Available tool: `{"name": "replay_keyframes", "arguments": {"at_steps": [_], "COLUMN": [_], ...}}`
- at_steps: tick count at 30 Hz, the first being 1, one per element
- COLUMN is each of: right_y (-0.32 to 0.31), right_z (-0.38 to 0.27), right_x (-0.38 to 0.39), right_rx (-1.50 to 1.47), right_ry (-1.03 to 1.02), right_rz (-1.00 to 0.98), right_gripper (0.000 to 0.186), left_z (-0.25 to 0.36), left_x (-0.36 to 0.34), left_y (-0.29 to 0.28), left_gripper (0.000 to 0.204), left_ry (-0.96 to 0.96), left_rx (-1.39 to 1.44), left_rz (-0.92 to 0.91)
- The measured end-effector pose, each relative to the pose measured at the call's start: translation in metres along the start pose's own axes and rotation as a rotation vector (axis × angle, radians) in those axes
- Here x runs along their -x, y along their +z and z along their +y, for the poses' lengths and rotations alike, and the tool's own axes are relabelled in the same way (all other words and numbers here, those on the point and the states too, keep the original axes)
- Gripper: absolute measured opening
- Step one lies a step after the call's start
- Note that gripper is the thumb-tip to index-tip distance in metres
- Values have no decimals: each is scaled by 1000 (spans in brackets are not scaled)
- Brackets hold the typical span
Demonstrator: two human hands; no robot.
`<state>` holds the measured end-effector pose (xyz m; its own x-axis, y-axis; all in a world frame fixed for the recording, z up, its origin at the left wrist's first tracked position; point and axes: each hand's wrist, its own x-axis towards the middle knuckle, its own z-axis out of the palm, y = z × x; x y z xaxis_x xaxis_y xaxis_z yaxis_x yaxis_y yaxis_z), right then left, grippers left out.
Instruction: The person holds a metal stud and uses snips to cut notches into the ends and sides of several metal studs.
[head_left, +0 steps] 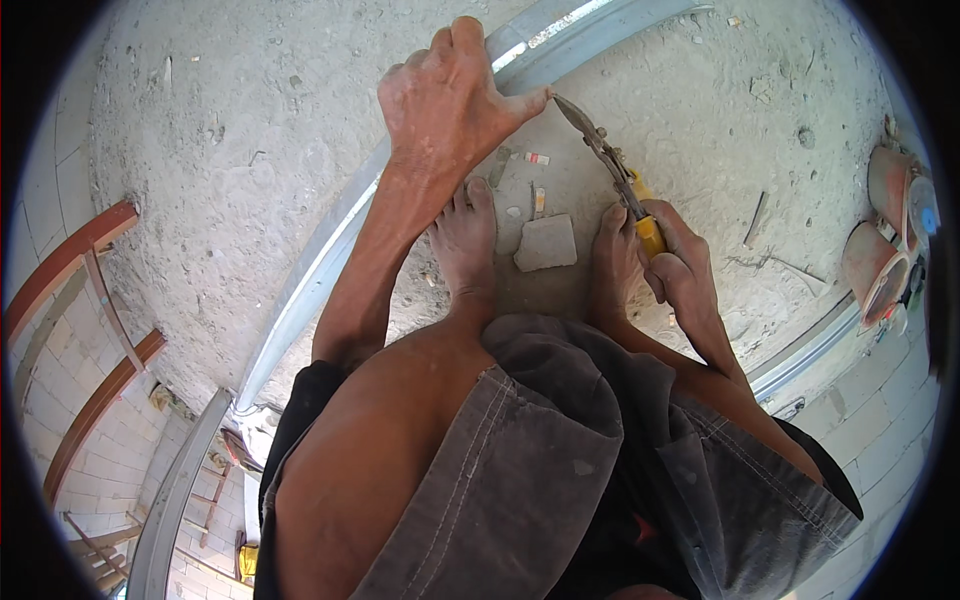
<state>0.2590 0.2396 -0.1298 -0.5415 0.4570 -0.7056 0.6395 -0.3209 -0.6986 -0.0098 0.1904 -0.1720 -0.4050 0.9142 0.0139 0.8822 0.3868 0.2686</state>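
Observation:
A long galvanized metal channel (562,50) runs across the ground from the lower left to the top, curved in this view. My left hand (440,105) is closed over its edge, the thumb stretched toward the right. A pair of tin snips (604,150) with yellow handles is in my right hand (685,265), fingers wrapped round the grips. The blades point up and left, and their tip is close to my left thumb, just below the channel. Whether the blades touch the metal, I cannot tell.
A flat grey fragment (546,243) lies between my bare feet. Reddish buckets (877,262) stand at the right, near another metal profile (808,350). Brown metal frames (75,262) rise at the left by a block wall. The dusty ground holds scraps and debris.

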Motion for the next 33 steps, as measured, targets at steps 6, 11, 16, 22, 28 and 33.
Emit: {"name": "replay_keyframes", "arguments": {"at_steps": [6,11,16,22,28,33], "right_y": [4,3,4,10,12,12], "right_z": [2,5,7,15,6,8], "right_x": [-4,-4,-8,-13,-14,-18], "right_rx": [22,63,73,78,-141,-52], "right_ry": [-47,-67,-72,-103,51,42], "right_rz": [58,37,33,55,-23,2], "right_gripper": [48,44,43,44,46,48], "left_z": [-1,-4,-3,2,1,6], "left_x": [0,-3,-3,1,6,1], "left_y": [13,17,18,19,18,26], "left_gripper": [65,65,69,65,64,64], "left_ry": [-1,-9,-26,-33,-35,-4], "left_rx": [-2,-10,-41,-23,-12,-15], "left_rz": [2,4,-22,6,-34,15]}}
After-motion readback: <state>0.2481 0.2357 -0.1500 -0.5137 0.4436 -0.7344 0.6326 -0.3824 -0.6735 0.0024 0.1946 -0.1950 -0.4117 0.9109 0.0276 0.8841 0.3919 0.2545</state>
